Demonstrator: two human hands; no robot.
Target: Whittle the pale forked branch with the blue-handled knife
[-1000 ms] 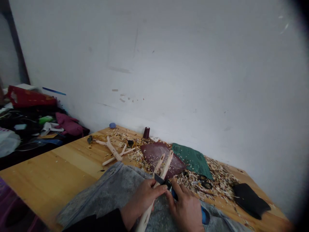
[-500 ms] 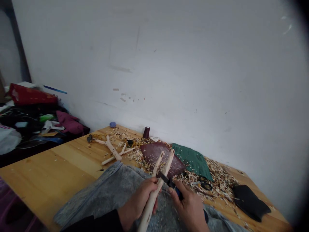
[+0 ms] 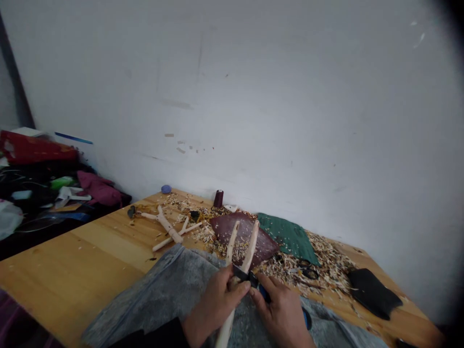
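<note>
My left hand [image 3: 219, 299] is wrapped round a peeled forked stick [image 3: 250, 249], just below where its two prongs split. Its thumb reaches across toward the knife's blade. In my right hand [image 3: 281, 307] is a knife [image 3: 240, 273] with a dark blade and a blue and black handle. The blade lies across the stick near the fork, against the wood. Both prongs point away from me, and the stick's lower end runs down out of the picture. Under my hands is a grey cloth [image 3: 163, 295].
Wood shavings [image 3: 329, 256] cover the wooden table [image 3: 76, 261] around a maroon sheet [image 3: 246, 232] and a green cloth [image 3: 290, 237]. More forked sticks [image 3: 168, 227] lie left of centre. Scissors [image 3: 308, 271] and a black pad [image 3: 373, 292] are on the right. A thread spool [image 3: 218, 198] stands by the wall.
The blade has moved down the stick toward my left hand, and my left thumb has come over toward it. The stick has turned slightly. The view has shifted a little right.
</note>
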